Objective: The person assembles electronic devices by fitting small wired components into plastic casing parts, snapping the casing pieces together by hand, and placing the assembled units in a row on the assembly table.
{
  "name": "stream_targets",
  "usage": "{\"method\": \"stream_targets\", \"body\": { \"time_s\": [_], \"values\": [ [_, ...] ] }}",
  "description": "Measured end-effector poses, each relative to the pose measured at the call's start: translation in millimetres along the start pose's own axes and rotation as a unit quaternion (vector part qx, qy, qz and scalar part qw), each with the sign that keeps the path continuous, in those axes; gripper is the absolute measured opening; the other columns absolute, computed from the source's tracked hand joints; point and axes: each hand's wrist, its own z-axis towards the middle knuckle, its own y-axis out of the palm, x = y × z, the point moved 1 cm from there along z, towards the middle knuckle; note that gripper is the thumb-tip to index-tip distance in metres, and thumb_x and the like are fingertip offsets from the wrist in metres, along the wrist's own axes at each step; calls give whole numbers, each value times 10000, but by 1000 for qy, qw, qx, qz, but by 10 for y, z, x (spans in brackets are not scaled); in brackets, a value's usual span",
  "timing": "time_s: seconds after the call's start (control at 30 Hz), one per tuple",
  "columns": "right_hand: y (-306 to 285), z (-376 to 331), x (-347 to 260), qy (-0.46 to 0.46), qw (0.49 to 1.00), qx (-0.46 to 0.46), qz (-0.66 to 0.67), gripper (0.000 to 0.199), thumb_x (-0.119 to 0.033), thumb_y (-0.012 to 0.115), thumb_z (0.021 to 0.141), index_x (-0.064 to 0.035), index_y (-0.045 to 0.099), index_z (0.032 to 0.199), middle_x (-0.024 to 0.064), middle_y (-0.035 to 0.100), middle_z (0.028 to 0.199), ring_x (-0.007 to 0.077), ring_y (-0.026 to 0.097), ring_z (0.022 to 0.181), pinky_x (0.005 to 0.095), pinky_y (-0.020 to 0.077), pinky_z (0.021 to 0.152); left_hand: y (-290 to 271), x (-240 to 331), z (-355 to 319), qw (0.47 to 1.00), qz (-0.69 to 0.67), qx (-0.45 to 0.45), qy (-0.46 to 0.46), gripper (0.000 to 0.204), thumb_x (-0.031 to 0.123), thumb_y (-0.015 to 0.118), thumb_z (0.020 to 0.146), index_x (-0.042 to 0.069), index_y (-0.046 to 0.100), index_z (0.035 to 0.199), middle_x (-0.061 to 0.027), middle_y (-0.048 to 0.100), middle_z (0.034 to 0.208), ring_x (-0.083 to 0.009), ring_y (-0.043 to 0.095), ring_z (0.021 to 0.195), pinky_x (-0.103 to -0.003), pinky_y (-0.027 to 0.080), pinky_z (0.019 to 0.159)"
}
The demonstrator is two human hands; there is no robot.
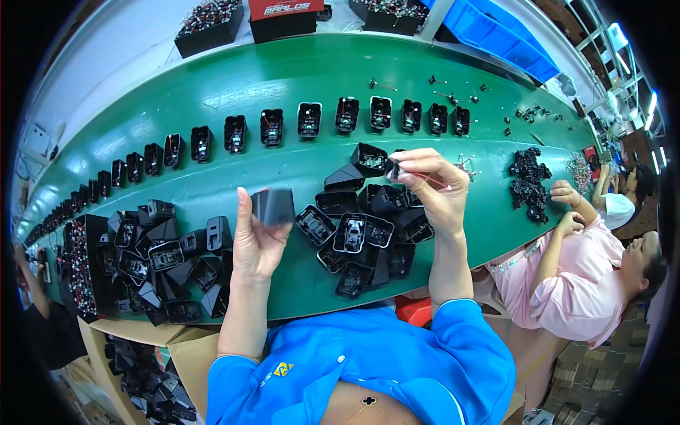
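My left hand (pixel 259 244) is closed around a black plastic housing (pixel 274 206), its smooth outer side towards me and a little blurred. Between thumb and fingers, my right hand (pixel 435 185) pinches a small black part with a red wire (pixel 429 180) trailing from it. Just left of those fingertips lies an open black housing (pixel 370 160), at the top of a loose pile of housings (pixel 351 232). A second heap of black housings (pixel 167 255) lies to the left of my left forearm. What sits inside the held housing is hidden.
A curved row of housings (pixel 272 127) runs along the green table (pixel 304 78). Small wired parts (pixel 465 166) and a black heap (pixel 529 184) lie to the right. A box of wired parts (pixel 85 265) stands left. A co-worker in pink (pixel 567 283) sits at right.
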Motion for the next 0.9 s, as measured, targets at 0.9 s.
{"method": "stream_targets", "body": {
  "time_s": [0.9],
  "values": [
    [697,-198,-48,-78,959,-78,-263,184,-66,753,790,-185,682,913,9,742,1050,208,590,1141,461,261,1139,598,-404,-132,996,30,19,-85,594,485,311,1056,93,298,1503,-165,618,1103,-189,635,862,-311,543,767]
  ]
}}
